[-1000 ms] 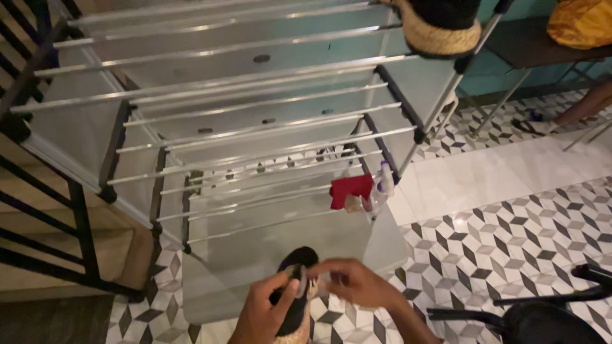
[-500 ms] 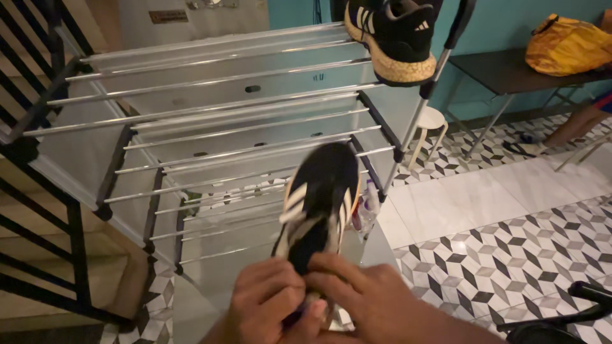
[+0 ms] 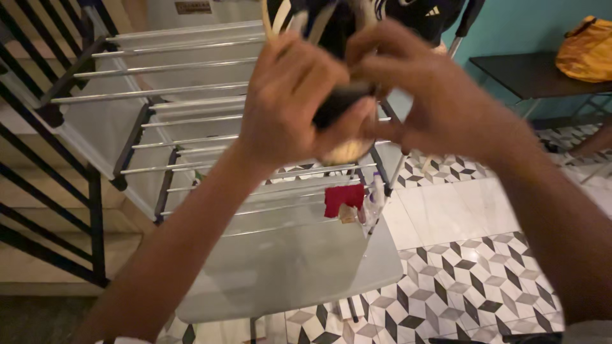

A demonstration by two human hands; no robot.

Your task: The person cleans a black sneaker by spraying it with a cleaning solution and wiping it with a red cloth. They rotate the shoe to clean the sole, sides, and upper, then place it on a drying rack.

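Teal wall (image 3: 529, 25), patterned tile floor (image 3: 472, 293), metal drying rack (image 3: 172, 102), black stair railing (image 3: 38, 165), dark side table (image 3: 529, 73).

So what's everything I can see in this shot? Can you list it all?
shoe: one, black with pale stripes and a tan sole, blurred, held up in both hands in front of the rack
drying rack: one, silver rods with dark joints, centre left
red cloth: one, hanging at the rack's lower right edge
grey panel: one, pale, below the rack
stair railing: one, black bars, far left
tiled floor: grey, black and white cube pattern, lower right
dark table: one, against the teal wall, upper right
yellow bag: one, on that table
left hand: gripping the shoe
right hand: gripping the shoe
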